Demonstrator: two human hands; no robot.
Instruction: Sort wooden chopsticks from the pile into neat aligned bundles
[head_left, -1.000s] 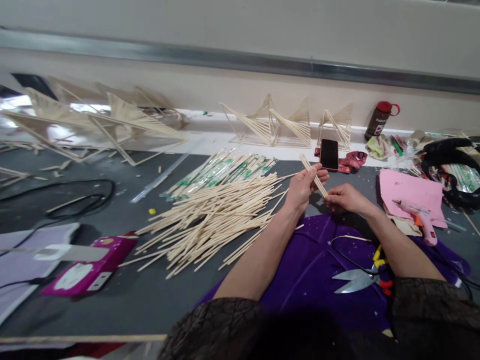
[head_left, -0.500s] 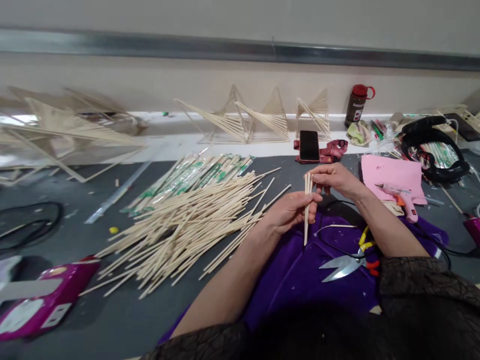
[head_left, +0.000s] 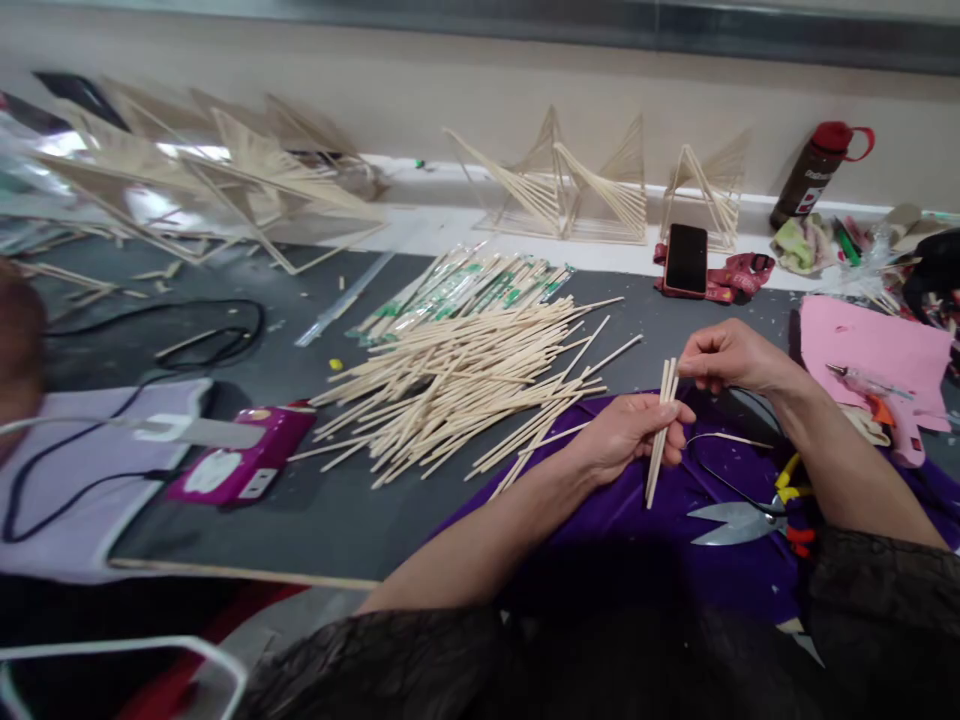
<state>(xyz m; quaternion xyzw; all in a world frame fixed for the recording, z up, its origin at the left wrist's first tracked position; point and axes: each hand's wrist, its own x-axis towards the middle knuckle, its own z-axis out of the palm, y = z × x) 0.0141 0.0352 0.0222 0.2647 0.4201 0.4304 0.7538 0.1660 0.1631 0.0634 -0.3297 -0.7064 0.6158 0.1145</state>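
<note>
My left hand (head_left: 628, 432) is closed around a small bundle of wooden chopsticks (head_left: 656, 465), held upright and slightly fanned at the top. Beside their upper ends, my right hand (head_left: 731, 355) has thumb and fingers pinched together; whether anything lies between them is too small to see. Below is a purple cloth (head_left: 592, 555) with scissors (head_left: 739, 522) with yellow and red handles on it. A large pile of loose chopsticks (head_left: 457, 395) spreads over the table left of my left hand, in front of plastic-wrapped chopsticks (head_left: 469, 285).
Lattice stick models (head_left: 600, 190) stand along the wall. At the right are a pink glue gun (head_left: 906, 435) on pink paper (head_left: 874, 325), a phone (head_left: 686, 260) and a bottle (head_left: 814, 180). A magenta power box (head_left: 240, 455) with cables sits left, near another person's arm (head_left: 19, 350).
The view has swung left and down, so things appear further right. The right fingers have shifted slightly away from the chopstick tops. My left hand still holds the bundle.
</note>
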